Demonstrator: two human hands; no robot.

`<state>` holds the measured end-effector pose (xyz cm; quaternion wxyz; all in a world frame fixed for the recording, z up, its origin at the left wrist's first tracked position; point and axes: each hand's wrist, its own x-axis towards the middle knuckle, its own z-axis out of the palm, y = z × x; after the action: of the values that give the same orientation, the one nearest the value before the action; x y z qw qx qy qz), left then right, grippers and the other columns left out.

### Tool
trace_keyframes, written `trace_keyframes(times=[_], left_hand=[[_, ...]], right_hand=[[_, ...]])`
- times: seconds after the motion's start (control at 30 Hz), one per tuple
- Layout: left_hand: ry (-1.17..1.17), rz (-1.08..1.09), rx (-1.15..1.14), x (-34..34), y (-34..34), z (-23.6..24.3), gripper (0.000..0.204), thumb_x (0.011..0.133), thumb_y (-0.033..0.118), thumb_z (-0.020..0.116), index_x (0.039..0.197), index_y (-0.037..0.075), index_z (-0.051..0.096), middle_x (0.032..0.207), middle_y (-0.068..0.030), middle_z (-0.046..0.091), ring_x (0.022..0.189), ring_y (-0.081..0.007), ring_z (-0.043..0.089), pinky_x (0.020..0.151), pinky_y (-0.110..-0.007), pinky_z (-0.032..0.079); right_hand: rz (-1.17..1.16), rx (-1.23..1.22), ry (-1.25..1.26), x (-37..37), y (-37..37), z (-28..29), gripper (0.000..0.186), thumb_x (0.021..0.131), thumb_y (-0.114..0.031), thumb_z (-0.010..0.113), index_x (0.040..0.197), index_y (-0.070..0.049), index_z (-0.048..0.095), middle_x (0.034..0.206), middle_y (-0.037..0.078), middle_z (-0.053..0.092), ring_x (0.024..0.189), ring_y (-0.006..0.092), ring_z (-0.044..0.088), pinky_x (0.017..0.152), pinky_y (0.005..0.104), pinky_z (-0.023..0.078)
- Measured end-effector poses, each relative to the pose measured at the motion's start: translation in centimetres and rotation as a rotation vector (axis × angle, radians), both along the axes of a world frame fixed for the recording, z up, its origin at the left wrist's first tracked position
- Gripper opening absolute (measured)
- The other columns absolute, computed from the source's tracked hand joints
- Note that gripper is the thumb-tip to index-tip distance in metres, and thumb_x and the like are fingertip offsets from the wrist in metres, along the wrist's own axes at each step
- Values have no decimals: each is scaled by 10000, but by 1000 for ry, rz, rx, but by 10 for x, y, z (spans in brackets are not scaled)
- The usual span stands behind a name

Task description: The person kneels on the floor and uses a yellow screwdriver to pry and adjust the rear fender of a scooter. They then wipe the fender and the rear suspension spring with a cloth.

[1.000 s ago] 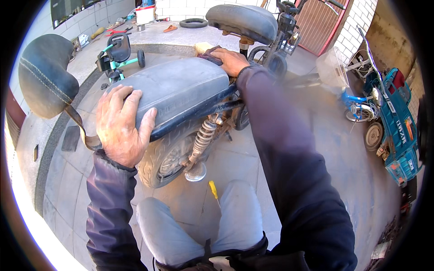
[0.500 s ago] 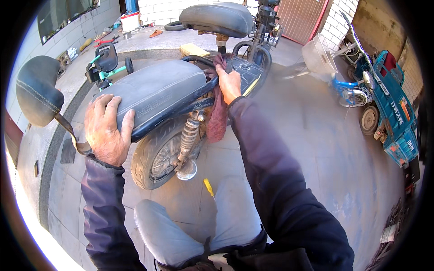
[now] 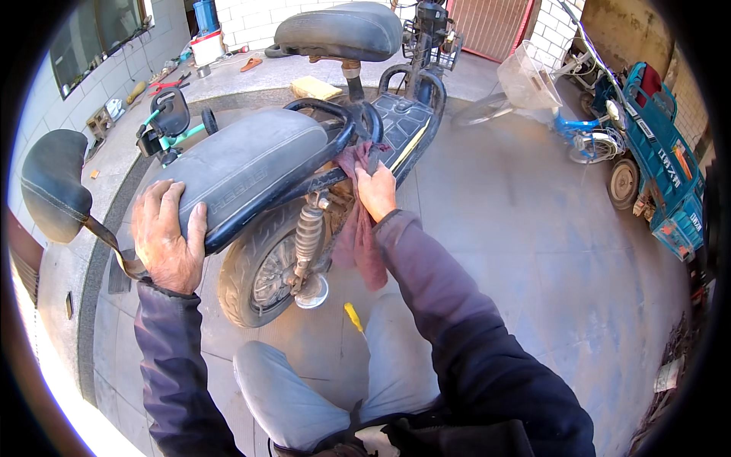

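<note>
An electric scooter stands before me, its long grey rear seat (image 3: 255, 152) edged by a black tube frame (image 3: 266, 209). My left hand (image 3: 169, 236) rests on the rear end of that seat, fingers spread. A dark red cloth (image 3: 359, 244) is gripped in my right hand (image 3: 377, 190), beside the frame near the footboard (image 3: 403, 122); its lower part hangs down past the rear wheel. Below the seat show a dusty shock absorber (image 3: 308, 232) and the rear wheel (image 3: 266, 266). The padded backrest (image 3: 53, 183) juts out left of my hand.
A yellow-handled tool (image 3: 352, 316) is on the floor by my knees. The front saddle (image 3: 339, 32) rises at the far end. Right stand a blue bicycle (image 3: 571, 126) with a basket and a teal cargo tricycle (image 3: 662, 167). A stone step (image 3: 84, 305) curves along the left.
My right hand has moved down and slightly nearer with the cloth, which now hangs lower. My left hand stays on the seat. The whole view has shifted slightly.
</note>
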<state>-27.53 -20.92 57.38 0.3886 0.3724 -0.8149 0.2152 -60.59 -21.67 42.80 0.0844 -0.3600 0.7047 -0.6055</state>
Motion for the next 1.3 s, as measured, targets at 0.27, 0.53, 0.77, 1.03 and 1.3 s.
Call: trace_keyframes(times=[0.27, 0.53, 0.77, 1.03, 1.3], left_hand=[[10, 13, 10, 5, 5, 1, 337, 818, 197, 645, 1085, -4, 598, 1140, -179, 573, 1094, -367, 522, 970, -454, 386], [3, 4, 1, 3, 0, -2, 319, 838, 191, 628, 1088, -5, 598, 1149, -180, 573, 1093, -363, 524, 974, -442, 386], [-15, 51, 42, 14, -5, -8, 333, 923, 224, 551, 1166, -2, 570, 1213, -177, 547, 1144, -349, 507, 1003, -421, 369], [-13, 45, 76, 17, -9, -10, 346, 947, 229, 524, 1203, -2, 554, 1251, -178, 531, 1183, -344, 492, 1027, -422, 352], [16, -4, 56, 9, -20, -18, 330, 964, 205, 515, 1205, -19, 548, 1239, -187, 536, 1155, -351, 512, 1003, -411, 374]], right_hand=[[148, -23, -426, -29, 32, -34, 479, 851, -339, 666, 1140, 41, 625, 1054, 152, 691, 955, 280, 662, 887, 376, 494], [449, -828, -1211, -18, 24, 12, 528, 961, -446, 455, 1328, -68, 481, 1303, 97, 542, 1180, 234, 513, 1043, 423, 384], [723, -674, -1412, 20, 13, 26, 373, 928, -280, 536, 1194, -22, 580, 1114, 127, 653, 1002, 265, 630, 890, 407, 508], [224, -195, -916, 17, 5, -22, 542, 784, -222, 675, 1221, 69, 537, 1084, 181, 653, 982, 264, 633, 860, 363, 479], [-219, -143, -582, -18, 19, -39, 565, 739, -126, 652, 1279, 1, 547, 1173, 241, 624, 1132, 344, 586, 978, 356, 429]])
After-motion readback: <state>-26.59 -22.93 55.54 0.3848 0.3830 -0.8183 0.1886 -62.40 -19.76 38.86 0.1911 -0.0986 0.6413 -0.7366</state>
